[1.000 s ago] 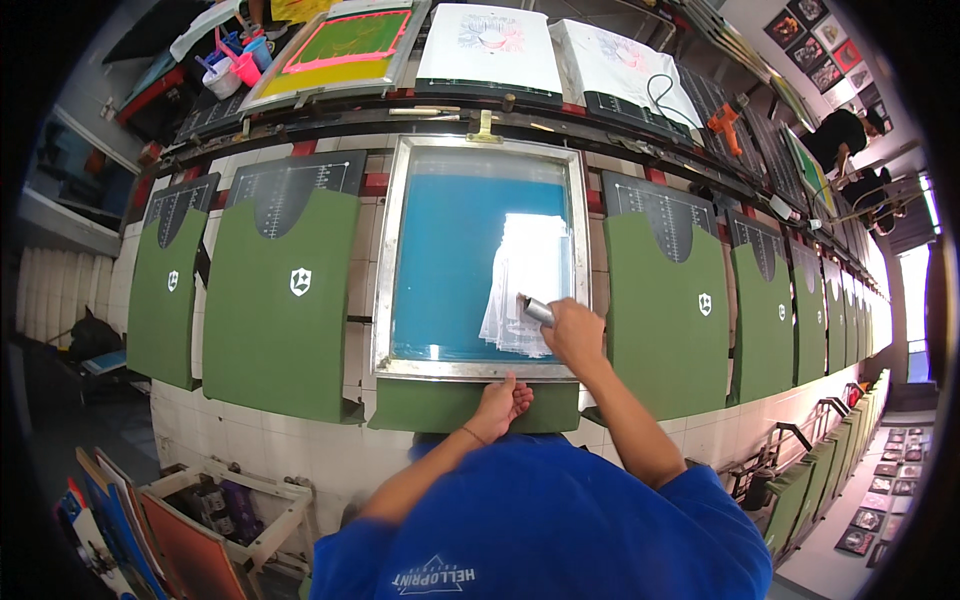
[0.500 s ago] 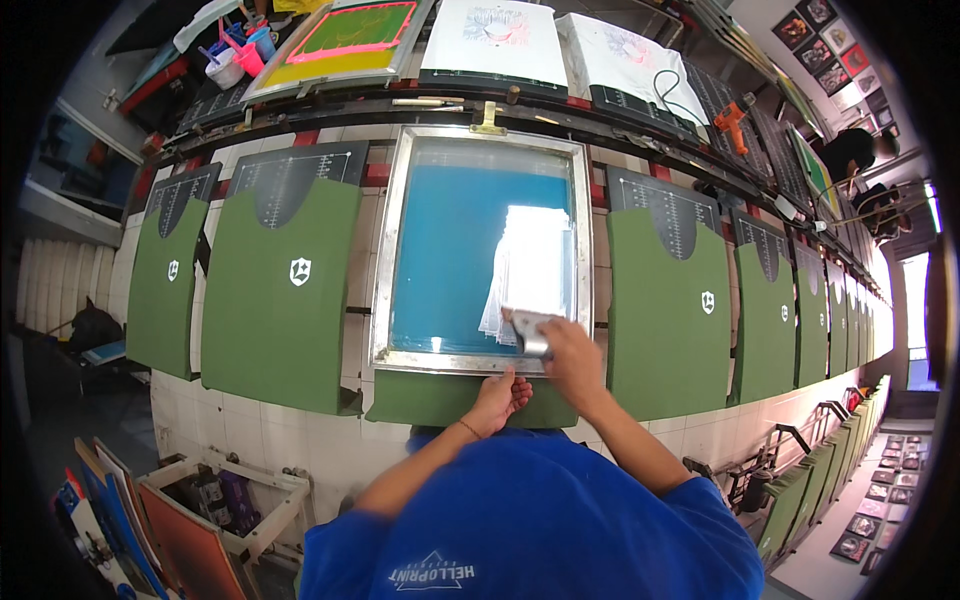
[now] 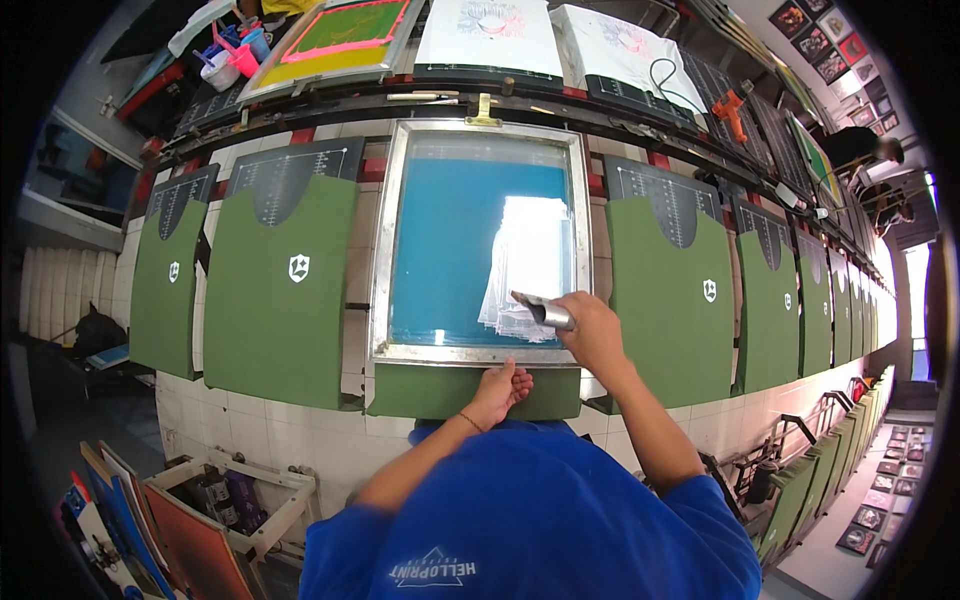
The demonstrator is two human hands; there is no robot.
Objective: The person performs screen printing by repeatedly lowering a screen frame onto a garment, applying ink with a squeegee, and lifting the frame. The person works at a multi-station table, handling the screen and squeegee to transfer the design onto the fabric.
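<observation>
In front of me lies a silkscreen frame (image 3: 583, 240) with a metal rim and blue mesh (image 3: 440, 230). A white, streaky patch (image 3: 530, 260) covers the mesh's right part; ink and glare cannot be told apart there. My right hand (image 3: 592, 332) is closed round the metal handle of a squeegee (image 3: 543, 310), tilted over the patch's lower end. At the frame's near edge, my left hand (image 3: 497, 395) has its thumb against the rim and its fingers curled below it. Green fabric (image 3: 470, 392) shows beneath the frame.
Green shirts on dark boards stand on both sides, such as a left shirt (image 3: 275, 320) and a right shirt (image 3: 665, 320). Beyond the rail (image 3: 350, 105) are white shirts (image 3: 490, 45), another screen (image 3: 345, 40), ink cups (image 3: 220, 70) and an orange heat gun (image 3: 730, 115).
My right hand has moved slightly right, turning the squeegee so its blade end points left and up. My left hand stays at the frame's near edge.
</observation>
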